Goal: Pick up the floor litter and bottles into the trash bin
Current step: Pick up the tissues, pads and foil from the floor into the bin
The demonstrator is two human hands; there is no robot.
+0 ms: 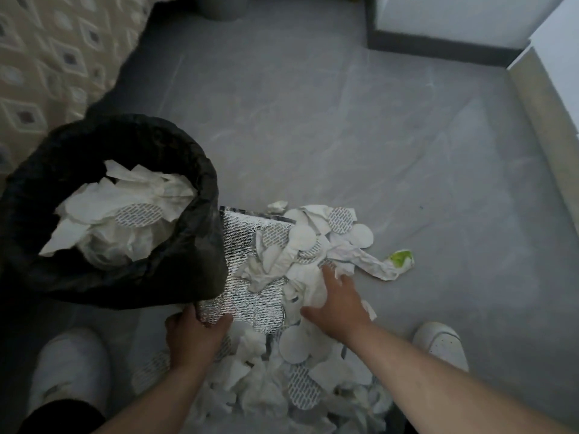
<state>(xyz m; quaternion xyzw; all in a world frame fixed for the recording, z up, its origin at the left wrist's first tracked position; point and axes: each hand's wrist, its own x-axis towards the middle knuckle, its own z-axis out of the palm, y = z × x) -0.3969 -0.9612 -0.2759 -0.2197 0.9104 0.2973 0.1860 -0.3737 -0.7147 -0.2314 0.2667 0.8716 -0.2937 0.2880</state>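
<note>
A trash bin (200,245) lined with a black bag stands at the left, part full of white tissues and a round printed seal. Beside it a silver foil sheet (247,296) lies on the floor under a heap of white litter (300,245): crumpled tissues, round paper discs and printed seals. My left hand (194,336) grips the near corner of the foil sheet, thumb on top. My right hand (338,302) presses flat on the tissues at the sheet's right edge. More litter (282,389) lies between my arms. A green and white scrap (402,258) lies apart to the right.
Grey floor stretches beyond the heap. A patterned rug (47,67) lies at the far left. A dark skirting board (438,48) and white wall close the far right. My white shoes (72,368) stand either side of the litter. A grey round base (222,7) is at the top.
</note>
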